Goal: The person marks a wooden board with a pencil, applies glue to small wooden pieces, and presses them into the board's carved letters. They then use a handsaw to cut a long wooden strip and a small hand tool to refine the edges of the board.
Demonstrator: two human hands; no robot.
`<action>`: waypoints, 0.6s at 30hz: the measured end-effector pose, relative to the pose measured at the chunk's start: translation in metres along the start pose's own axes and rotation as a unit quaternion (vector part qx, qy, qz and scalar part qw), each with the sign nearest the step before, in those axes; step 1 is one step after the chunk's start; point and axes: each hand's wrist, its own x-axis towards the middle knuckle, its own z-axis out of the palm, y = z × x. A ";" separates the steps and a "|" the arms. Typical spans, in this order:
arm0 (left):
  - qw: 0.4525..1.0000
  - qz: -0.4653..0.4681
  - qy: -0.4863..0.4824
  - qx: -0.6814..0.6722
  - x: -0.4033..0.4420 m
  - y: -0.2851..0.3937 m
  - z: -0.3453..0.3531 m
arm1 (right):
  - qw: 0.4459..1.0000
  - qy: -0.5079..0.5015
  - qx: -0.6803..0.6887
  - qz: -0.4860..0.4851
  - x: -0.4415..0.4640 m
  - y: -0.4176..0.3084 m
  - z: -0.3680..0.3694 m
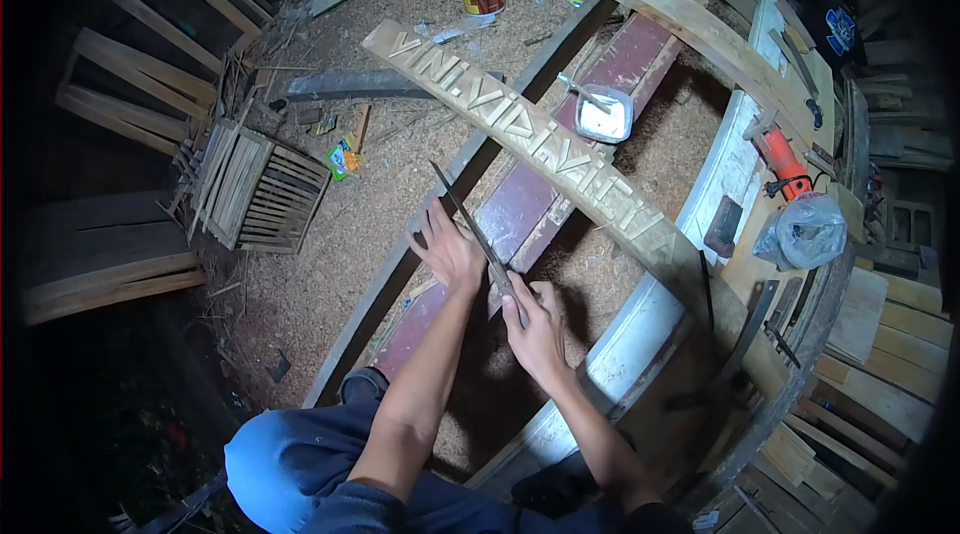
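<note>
Right hand (533,322): fingers wrapped round long-bladed tool (468,218). Left hand (450,252) just beside it; cannot tell whether fingers grip.

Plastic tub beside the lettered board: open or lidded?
Open. The tub shows white contents inside, and a tool slants in over its rim.

Purple plank (518,202): I could slip through here, between the blade (466,212) and the letter board (520,137).
Letter board: it blocks my straight way to the white tub (603,116).
</note>
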 end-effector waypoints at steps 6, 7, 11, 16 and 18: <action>1.000 -0.005 -0.017 0.010 0.003 0.001 0.000 | 1.000 -0.007 0.005 0.026 -0.033 -0.006 -0.018; 1.000 -0.011 -0.016 -0.002 0.003 0.003 -0.002 | 1.000 0.013 0.012 0.005 -0.015 0.002 0.001; 1.000 -0.021 -0.010 0.008 0.009 0.000 0.000 | 1.000 0.011 0.011 -0.003 -0.019 -0.004 -0.008; 1.000 -0.009 -0.026 0.013 0.002 0.004 0.004 | 1.000 -0.001 -0.010 0.026 -0.017 -0.007 -0.008; 0.999 -0.035 -0.025 -0.001 0.009 0.001 0.002 | 1.000 0.015 0.005 -0.016 -0.002 0.003 0.003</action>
